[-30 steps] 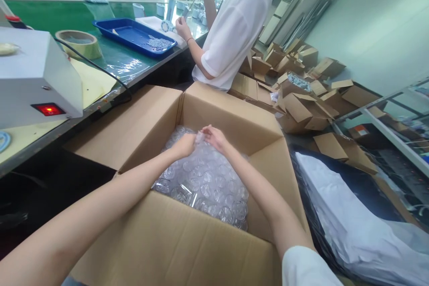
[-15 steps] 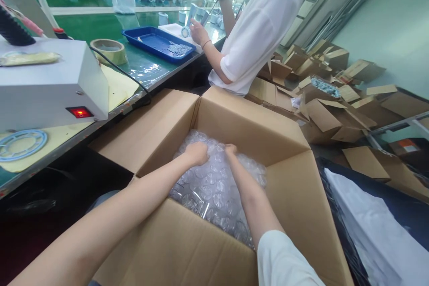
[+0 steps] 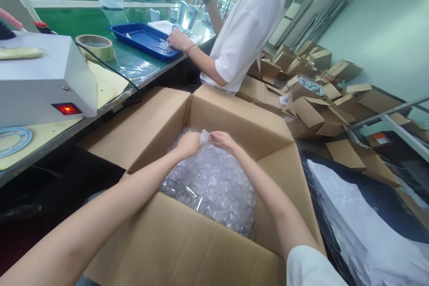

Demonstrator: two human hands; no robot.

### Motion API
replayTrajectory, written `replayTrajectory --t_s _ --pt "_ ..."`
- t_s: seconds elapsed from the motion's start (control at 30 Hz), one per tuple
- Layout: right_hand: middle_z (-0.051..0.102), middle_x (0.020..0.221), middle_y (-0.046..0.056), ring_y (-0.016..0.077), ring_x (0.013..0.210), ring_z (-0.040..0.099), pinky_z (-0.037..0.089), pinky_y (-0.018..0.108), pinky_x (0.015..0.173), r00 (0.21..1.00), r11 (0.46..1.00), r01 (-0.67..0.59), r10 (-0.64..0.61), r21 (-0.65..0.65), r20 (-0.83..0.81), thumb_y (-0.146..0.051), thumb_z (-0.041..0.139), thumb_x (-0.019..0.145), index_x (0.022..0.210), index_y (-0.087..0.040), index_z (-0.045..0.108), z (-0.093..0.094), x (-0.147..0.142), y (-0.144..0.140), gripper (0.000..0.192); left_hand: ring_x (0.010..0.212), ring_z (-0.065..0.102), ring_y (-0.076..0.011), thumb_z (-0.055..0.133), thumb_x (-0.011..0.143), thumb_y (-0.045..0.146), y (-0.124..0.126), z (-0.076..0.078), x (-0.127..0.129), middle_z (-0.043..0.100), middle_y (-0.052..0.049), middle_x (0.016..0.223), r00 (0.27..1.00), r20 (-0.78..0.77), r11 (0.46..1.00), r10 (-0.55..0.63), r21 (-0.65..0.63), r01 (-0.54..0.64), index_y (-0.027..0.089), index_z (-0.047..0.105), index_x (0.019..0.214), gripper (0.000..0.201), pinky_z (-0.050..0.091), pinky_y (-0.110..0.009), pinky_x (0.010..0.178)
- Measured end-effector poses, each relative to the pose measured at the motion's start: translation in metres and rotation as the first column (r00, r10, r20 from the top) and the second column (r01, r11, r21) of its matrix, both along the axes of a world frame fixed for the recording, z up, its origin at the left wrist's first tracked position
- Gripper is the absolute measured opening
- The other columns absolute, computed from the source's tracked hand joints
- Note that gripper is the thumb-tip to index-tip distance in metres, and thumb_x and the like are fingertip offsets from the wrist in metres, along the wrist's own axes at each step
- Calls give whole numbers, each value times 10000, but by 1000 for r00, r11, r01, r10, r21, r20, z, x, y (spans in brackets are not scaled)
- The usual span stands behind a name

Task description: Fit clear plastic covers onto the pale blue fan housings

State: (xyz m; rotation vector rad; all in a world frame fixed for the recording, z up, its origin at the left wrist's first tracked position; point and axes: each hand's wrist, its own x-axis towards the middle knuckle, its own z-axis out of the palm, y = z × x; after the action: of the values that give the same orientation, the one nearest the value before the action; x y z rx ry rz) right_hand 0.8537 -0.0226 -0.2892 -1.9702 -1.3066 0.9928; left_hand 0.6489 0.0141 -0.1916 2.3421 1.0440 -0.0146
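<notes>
A clear plastic bag (image 3: pixel 214 183) full of round, transparent pieces lies in an open cardboard box (image 3: pixel 187 237). At the bag's far end my left hand (image 3: pixel 189 144) is closed around its bunched plastic, and a twisted tuft (image 3: pixel 204 136) sticks up beyond the fist. My right hand (image 3: pixel 223 140) is just right of that tuft, fingers stretched towards it and partly apart. Whether its fingertips touch the plastic, I cannot tell. Both forearms reach over the near side of the box.
On the bench at left are a grey-white machine (image 3: pixel 40 80) with a lit red switch, a tape roll (image 3: pixel 95 48), a blue ring (image 3: pixel 15 140) and a blue tray (image 3: pixel 144 40). A co-worker (image 3: pixel 248 27) stands beyond the box. Opened cartons (image 3: pixel 308 111) crowd the floor at right.
My left hand has drawn up a tuft of the bag. My right hand has risen slightly and its fingers have straightened. The view has shifted right; the co-worker's hand has moved to the tray.
</notes>
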Motion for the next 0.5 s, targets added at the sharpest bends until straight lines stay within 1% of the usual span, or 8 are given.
replayTrajectory --t_s 0.13,0.2,0.27,0.37,0.43,0.5 --pt "633 1108 68 195 930 639 560 378 794 987 991 97 -83 -97 135 -335 585 931 1120 -150 606 -15 10 -18 265 1041 614 -223 564 922 319 5 -2 -2 632 -85 1146 999 20 998 47 37 -47 133 619 1098 261 519 -434 897" --pt "629 1122 72 197 947 635 555 386 807 977 983 123 -97 -133 189 -331 589 929 1127 -155 603 -22 12 -27 266 1025 620 -217 569 921 312 5 -5 -2 632 -84 1141 999 21 999 45 28 -46 134 614 1108 263 528 -424 881" --pt "627 1131 73 200 965 632 550 387 817 972 981 121 -85 -155 219 -323 598 923 1125 -161 605 -24 14 -32 259 1010 627 -211 573 919 305 4 -8 -2 632 -85 1137 999 17 999 41 13 -41 137 601 1134 274 536 -416 864" --pt "631 1124 69 200 969 629 545 387 826 979 987 51 -19 -152 203 -317 599 922 1094 -160 620 -14 14 -29 233 1010 627 -215 569 921 306 0 -10 0 620 -95 1161 999 4 999 41 -2 -41 142 571 1187 312 539 -422 859" --pt "642 1096 65 194 955 631 544 389 830 987 992 -29 48 -123 153 -312 597 923 1057 -152 631 -2 10 -23 211 1022 624 -224 571 918 320 -3 -11 0 612 -102 1181 1000 5 1000 22 -9 -22 142 554 1217 348 533 -439 871" --pt "652 1060 57 193 942 636 547 391 828 990 991 -111 117 -77 78 -304 612 914 1024 -139 638 8 1 -15 200 1041 619 -229 581 911 337 -4 -10 1 612 -104 1191 999 21 999 -24 -21 25 146 552 1226 370 524 -450 890"
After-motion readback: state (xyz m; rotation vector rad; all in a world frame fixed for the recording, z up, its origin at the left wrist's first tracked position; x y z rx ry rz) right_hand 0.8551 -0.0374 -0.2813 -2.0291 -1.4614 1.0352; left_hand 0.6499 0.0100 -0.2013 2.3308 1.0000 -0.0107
